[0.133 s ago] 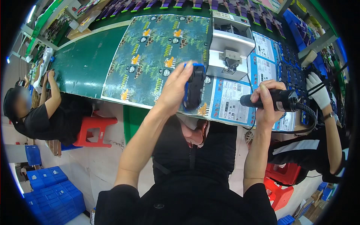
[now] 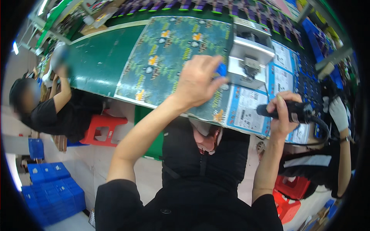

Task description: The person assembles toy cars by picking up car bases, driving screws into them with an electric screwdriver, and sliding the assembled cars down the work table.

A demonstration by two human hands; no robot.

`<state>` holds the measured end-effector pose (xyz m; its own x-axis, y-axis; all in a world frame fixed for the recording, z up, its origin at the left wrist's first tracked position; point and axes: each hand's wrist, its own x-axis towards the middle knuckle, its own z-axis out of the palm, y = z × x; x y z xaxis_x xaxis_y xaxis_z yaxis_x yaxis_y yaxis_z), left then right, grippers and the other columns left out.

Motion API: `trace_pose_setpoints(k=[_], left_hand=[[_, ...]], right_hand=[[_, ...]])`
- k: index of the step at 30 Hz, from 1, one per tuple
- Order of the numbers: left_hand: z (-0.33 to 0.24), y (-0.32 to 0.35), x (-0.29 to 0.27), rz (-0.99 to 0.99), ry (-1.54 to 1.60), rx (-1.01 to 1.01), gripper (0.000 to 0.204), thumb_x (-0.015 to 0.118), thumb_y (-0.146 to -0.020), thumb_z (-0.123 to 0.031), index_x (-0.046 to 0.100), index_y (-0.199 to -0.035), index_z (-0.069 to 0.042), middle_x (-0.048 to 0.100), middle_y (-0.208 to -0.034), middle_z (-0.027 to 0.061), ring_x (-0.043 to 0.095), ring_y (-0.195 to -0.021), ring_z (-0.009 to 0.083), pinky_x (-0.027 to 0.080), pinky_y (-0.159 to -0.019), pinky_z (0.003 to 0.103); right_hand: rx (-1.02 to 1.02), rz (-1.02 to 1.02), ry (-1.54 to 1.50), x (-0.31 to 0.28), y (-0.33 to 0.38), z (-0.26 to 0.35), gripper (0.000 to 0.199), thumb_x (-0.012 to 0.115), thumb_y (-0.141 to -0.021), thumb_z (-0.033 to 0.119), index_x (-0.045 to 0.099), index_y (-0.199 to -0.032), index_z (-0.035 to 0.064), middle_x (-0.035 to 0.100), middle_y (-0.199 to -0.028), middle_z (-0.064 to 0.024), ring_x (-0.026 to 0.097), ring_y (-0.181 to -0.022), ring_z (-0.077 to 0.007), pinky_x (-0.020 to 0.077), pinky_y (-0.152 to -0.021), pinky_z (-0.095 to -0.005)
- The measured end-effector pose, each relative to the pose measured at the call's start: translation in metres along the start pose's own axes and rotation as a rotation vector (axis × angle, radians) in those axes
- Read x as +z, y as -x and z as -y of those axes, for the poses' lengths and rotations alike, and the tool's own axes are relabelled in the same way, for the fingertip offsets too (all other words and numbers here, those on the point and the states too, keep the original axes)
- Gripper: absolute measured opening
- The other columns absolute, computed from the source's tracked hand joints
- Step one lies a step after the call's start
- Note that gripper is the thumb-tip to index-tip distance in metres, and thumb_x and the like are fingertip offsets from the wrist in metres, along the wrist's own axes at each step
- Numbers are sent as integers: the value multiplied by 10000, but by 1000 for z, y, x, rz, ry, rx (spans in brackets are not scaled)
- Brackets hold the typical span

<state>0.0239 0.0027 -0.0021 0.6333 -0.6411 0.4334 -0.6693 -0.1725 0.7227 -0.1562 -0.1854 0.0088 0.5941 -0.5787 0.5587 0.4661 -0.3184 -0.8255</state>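
My left hand is over the patterned sheet, left of a silver machine with a metal block in its opening. Its fingers close on a black and blue plastic part; only a blue end shows, the rest being hidden behind the hand. My right hand is wrapped round a black cylindrical electric screwdriver, held level with its tip end toward the left. A coiled cord trails from the tool's right end.
Printed sheets cover the green bench. Rows of dark blue parts lie right of the machine; purple items line the back. One co-worker sits at left, and another's gloved hand is at right. Blue crates stand on the floor.
My left hand has moved right relative to the bench, toward the machine, and turned so its back covers the part. My right hand keeps hold of the screwdriver. The whole view has shifted slightly.
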Motion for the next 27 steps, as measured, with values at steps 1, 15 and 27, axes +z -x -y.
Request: trace_pose_setpoints(k=[1,15,27], left_hand=[[10,-1,-3,55,-470,397,498,732,-819,-279,561,-1244,-81,601,-1112,110,578,-1030,286,443,-904,432],[175,69,-188,-130,-986,-79,870,658,-819,-571,356,-1434,-36,272,-1520,253,251,-1412,439,136,-1130,632],[139,83,-147,-330,-699,149,462,763,-781,-230,590,-1150,-12,528,-1319,198,506,-1214,380,391,-1008,473]], right_hand=[[15,-25,-1,0,3,0,93,603,-873,27,527,-922,8,554,-778,-107,536,-571,-140,451,-547,-256],[12,-6,-130,-9,2,-6,73,551,-916,65,491,-894,29,505,-778,-93,469,-582,-125,427,-552,-249],[1,101,-99,-8,5,-10,196,611,-918,168,482,-985,36,507,-813,-74,499,-667,-141,449,-702,-320]])
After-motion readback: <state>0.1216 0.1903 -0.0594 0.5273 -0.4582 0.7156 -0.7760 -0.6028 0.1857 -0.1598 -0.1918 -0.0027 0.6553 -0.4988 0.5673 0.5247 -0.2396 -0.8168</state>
